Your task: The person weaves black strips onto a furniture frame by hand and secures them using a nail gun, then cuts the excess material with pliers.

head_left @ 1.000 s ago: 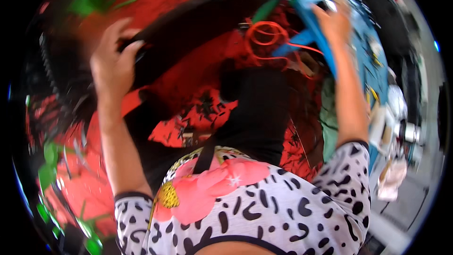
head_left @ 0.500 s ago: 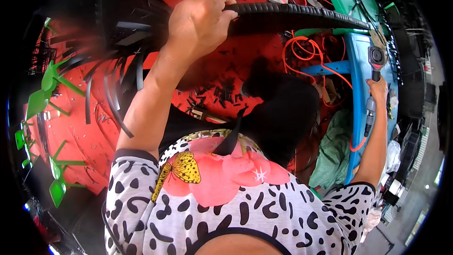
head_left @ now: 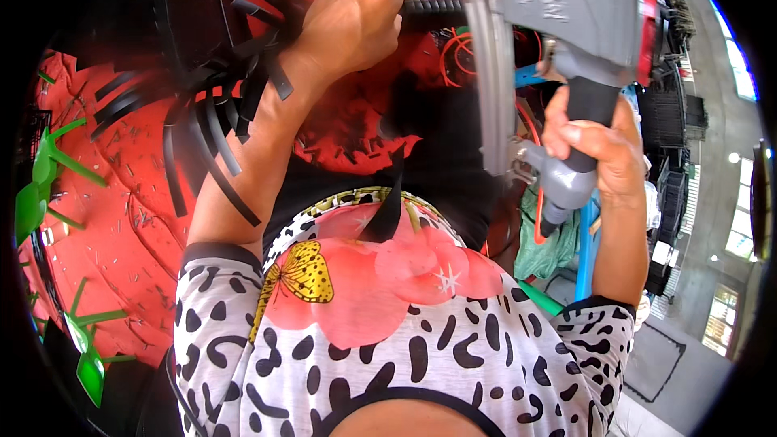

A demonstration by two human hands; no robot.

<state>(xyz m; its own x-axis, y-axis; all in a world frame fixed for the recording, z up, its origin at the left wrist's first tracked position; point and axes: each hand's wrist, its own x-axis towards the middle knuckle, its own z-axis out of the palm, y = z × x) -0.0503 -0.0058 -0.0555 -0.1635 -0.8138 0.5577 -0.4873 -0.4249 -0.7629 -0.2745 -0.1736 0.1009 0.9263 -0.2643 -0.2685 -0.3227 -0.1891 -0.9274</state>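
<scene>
My right hand (head_left: 607, 146) is wrapped round the black grip of a grey air stapler (head_left: 579, 20), which is raised close in front of me. An orange hose (head_left: 540, 226) joins the lower end of its handle. At the upper middle, my left hand (head_left: 356, 16) is closed on a black bar (head_left: 433, 6) covered in ribbed, wound strips. The stapler's long magazine hides the right part of this bar. Loose flat black strips (head_left: 214, 142) hang beside my left forearm, from a dark, blurred piece at upper left.
Red floor covering (head_left: 129, 251) strewn with black scraps lies below. Green plastic pieces with thin legs (head_left: 89, 364) are along the left. A blue bench edge (head_left: 587, 247) and a crumpled green sack (head_left: 546, 255) are at my right, with orange hose loops (head_left: 457, 61) farther off.
My right hand has lifted the stapler from over the blue bench at far right, bringing it inward and nearer. My left hand keeps hold of the bar; the hanging strips have swung slightly.
</scene>
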